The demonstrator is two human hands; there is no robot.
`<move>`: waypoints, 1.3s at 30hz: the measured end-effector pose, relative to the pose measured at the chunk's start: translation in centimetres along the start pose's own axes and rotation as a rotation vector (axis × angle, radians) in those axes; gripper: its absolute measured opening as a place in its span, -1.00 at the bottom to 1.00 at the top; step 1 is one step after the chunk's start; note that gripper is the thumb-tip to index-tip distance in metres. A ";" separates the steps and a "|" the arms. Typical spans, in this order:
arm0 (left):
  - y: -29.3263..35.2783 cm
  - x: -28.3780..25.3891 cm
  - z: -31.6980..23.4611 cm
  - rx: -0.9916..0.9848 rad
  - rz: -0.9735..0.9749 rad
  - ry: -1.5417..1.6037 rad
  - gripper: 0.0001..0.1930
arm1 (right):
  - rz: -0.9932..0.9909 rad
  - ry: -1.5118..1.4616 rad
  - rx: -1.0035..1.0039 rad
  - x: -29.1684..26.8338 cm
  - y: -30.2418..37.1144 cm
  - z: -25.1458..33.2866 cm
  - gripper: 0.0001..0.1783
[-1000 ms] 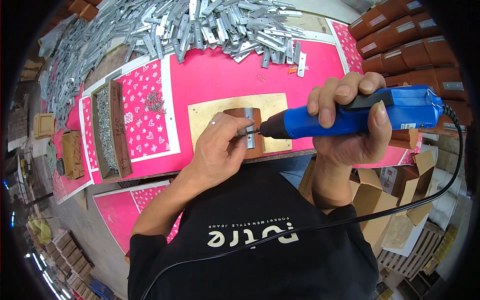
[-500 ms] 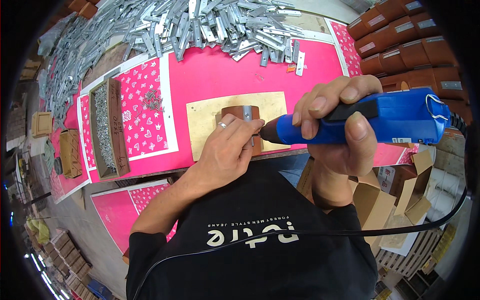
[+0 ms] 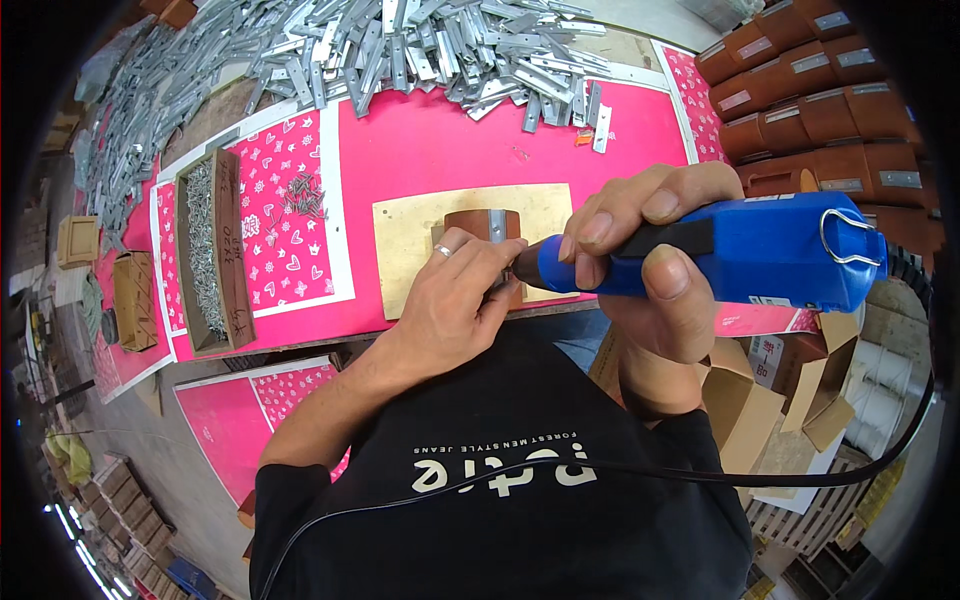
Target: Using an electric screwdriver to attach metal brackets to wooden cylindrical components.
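A blue corded electric screwdriver (image 3: 780,250) lies nearly level in my right hand (image 3: 660,270), whose fingers are wrapped round its body. Its dark nose reaches the fingertips of my left hand (image 3: 455,300). Those left fingertips are pinched together over a brown block (image 3: 468,221) with a silver metal strip (image 3: 497,222) along it. Whatever sits in the pinch is hidden by the fingers and the tool's nose. Under the block is a pale wooden board (image 3: 405,240).
Many silver metal strips (image 3: 420,50) are heaped at the back. A wooden box of screws (image 3: 205,250) stands at left, beside a loose pile of screws (image 3: 303,195). Brown blocks with strips (image 3: 820,125) are stacked at right. The tool's black cable (image 3: 800,478) crosses my front.
My right hand has brought the screwdriver left, so its nose now meets my left fingertips more closely. My left hand has hardly moved on the block.
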State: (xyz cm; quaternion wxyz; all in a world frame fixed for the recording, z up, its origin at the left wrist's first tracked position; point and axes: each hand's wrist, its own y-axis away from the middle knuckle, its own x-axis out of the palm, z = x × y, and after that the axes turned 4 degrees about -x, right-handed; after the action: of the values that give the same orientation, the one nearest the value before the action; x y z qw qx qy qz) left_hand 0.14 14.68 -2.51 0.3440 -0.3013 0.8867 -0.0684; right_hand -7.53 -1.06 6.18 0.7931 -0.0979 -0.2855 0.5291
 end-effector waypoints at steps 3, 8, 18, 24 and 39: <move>0.1 0.1 0.1 -0.010 -0.005 -0.002 -0.61 | 0.024 0.020 -0.016 0.1 0.0 -0.2 -0.62; 0.2 0.6 0.3 -0.008 -0.045 0.012 -0.59 | 0.107 0.142 -0.008 -0.3 0.3 -0.4 -0.62; 0.4 0.9 1.3 -0.017 -0.025 0.058 -0.56 | 0.106 0.174 0.048 0.8 0.6 -0.3 -0.54; 0.2 0.5 0.7 -0.059 -0.026 0.083 -0.54 | 0.180 0.095 0.096 1.4 0.4 -0.8 -0.56; 1.0 -2.1 4.5 -0.332 0.245 0.011 0.16 | 0.195 -0.267 -0.213 -6.7 1.6 0.8 -0.62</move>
State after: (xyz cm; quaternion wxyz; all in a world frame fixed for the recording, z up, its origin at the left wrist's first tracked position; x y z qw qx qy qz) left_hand 3.83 17.13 -5.08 0.2907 -0.2434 0.9176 0.1193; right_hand -11.10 -6.48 3.79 0.6783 -0.1376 -0.4317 0.5784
